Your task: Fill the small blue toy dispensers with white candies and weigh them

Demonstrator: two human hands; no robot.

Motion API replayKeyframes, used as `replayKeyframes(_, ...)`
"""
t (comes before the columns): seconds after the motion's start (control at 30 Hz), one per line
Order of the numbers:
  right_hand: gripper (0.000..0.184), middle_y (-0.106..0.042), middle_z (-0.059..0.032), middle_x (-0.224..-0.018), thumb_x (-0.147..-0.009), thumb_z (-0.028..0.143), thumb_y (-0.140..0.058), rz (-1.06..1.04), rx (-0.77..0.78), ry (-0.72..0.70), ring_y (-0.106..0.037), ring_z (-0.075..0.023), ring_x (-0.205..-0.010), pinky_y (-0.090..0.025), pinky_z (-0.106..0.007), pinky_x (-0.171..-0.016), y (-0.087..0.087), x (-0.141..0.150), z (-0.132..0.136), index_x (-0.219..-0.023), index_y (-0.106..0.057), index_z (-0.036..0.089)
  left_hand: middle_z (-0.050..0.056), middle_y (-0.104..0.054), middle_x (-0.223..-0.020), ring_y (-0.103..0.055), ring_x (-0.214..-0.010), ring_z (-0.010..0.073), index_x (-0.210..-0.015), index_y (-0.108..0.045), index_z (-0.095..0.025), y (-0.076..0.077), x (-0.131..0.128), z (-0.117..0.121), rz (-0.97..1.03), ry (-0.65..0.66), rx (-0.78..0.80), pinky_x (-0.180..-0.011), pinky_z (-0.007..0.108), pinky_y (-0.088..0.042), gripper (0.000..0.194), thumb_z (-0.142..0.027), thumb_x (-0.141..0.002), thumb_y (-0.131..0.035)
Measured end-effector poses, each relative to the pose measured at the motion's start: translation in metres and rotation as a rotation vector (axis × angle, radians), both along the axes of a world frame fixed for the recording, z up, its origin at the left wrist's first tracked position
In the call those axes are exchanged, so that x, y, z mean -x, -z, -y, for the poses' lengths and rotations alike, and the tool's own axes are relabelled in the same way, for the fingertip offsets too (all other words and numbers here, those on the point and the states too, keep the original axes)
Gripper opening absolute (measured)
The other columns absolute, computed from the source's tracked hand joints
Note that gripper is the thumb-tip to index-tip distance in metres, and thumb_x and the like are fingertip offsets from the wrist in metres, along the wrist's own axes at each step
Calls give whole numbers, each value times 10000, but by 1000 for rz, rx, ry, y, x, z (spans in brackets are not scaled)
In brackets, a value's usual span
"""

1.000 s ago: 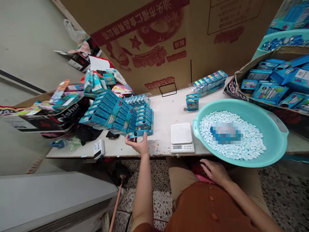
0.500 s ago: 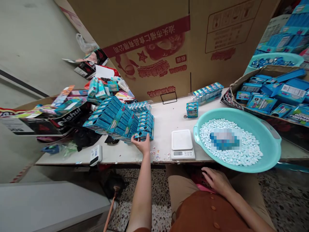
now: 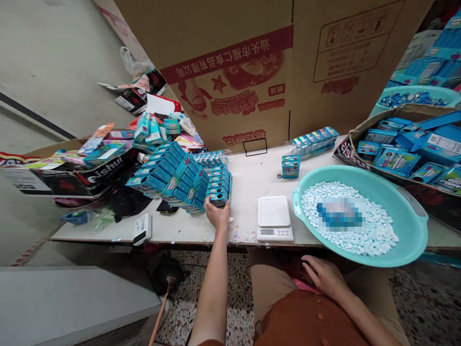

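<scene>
My left hand (image 3: 217,217) grips the nearest small blue candy box (image 3: 217,198) between thumb and fingers. That box stands at the front end of a row of like boxes (image 3: 220,178), in line with them. To its left, larger stacks of blue boxes (image 3: 173,175) lean in tiers. My right hand (image 3: 326,275) rests on my lap below the table edge, holding nothing, its fingers stretched out. A white digital scale (image 3: 273,211) sits on the table between my hands. A single blue box (image 3: 290,167) stands beyond the scale.
A turquoise basin (image 3: 406,240) of white candies overhangs the front edge at right; something in it is blurred. Behind it stands a carton of blue boxes (image 3: 396,161). A large cardboard box (image 3: 230,57) blocks the back. A cluttered carton (image 3: 68,180) and white device (image 3: 142,229) are at left.
My left hand has brought the candy box from a slanted position into line with the front of the row. My right hand stays on my lap. The view has shifted slightly.
</scene>
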State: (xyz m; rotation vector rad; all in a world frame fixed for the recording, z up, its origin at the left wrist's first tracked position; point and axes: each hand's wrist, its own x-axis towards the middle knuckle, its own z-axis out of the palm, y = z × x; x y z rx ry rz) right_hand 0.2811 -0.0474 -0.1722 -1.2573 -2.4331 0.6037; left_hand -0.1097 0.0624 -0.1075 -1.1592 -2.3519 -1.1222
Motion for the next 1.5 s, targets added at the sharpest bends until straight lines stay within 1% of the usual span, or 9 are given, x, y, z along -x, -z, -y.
replayKeyframes(0.23,237,-695,-30,-1004,-903,251,-385,-20,4,16,-669,-178,-852,-527,-294,-735,1,0,-1,-1050,-571,236,163,-467,-1229,-418,-1192,296,-1272,-306,-150,2,5,6,-26,-33,57,-1017,434,-341,798,-517,-662,-667)
replayKeyframes(0.4,241,-694,-26,-991,-901,246,-383,-32,23,3,-666,-171,-853,-523,-289,-738,-1,1,0,-1047,-574,237,176,-456,-1260,-373,-1236,290,-1279,-327,-117,-30,15,-10,-78,-56,80,-1048,413,-302,787,-633,-722,-537)
replayKeyframes(0.47,242,-695,-25,-983,-899,245,-385,-34,26,0,-666,-172,-851,-522,-292,-739,-2,1,1,-1047,-576,235,179,-475,-1253,-390,-1226,294,-1267,-358,-110,-47,21,-25,-64,-48,160,-1044,406,-306,764,-648,-741,-491)
replayKeyframes(0.57,247,-697,-28,-969,-896,247,-386,-46,18,6,-668,-171,-832,-520,-292,-738,-2,1,1,-1046,-582,236,217,-476,-1264,-405,-1217,347,-1278,-362,-86,-66,28,-52,22,-55,394,-1011,442,-334,869,-689,-674,-527)
replayKeyframes(0.67,253,-701,-34,-952,-893,245,-383,-67,-1,28,-667,-164,-803,-517,-283,-736,-4,-1,2,-1033,-594,240,256,-473,-1265,-436,-1185,395,-1304,-327,-58,-72,30,-73,151,-100,629,-967,474,-366,978,-689,-602,-585)
replayKeyframes(0.73,254,-702,-36,-938,-891,245,-385,-77,-7,47,-665,-161,-792,-513,-275,-730,-6,-3,2,-1026,-599,244,261,-471,-1269,-451,-1175,393,-1298,-331,-54,-72,30,-81,178,-128,694,-963,466,-373,963,-661,-600,-601)
replayKeyframes(0.93,250,-697,-38,-921,-897,258,-374,-56,11,56,-660,-163,-793,-499,-271,-712,-7,-5,4,-1009,-597,238,247,-513,-1223,-490,-1142,362,-1244,-361,-59,-72,27,-84,135,-167,636,-944,442,-402,888,-566,-576,-654)
replayKeyframes(1.27,253,-685,-32,-880,-908,242,-345,-4,49,38,-650,-166,-799,-471,-274,-698,-13,-1,5,-976,-588,227,267,-544,-1131,-512,-1082,388,-1088,-521,-48,-65,24,-78,93,-162,472,-888,460,-426,739,-548,-558,-640)
replayKeyframes(1.5,240,-669,-17,-804,-903,232,-357,-12,58,22,-633,-154,-749,-442,-257,-669,-15,-1,4,-908,-596,229,243,-551,-1099,-515,-1058,377,-1068,-536,-51,-61,21,-75,1,-176,414,-911,466,-405,711,-556,-574,-617)
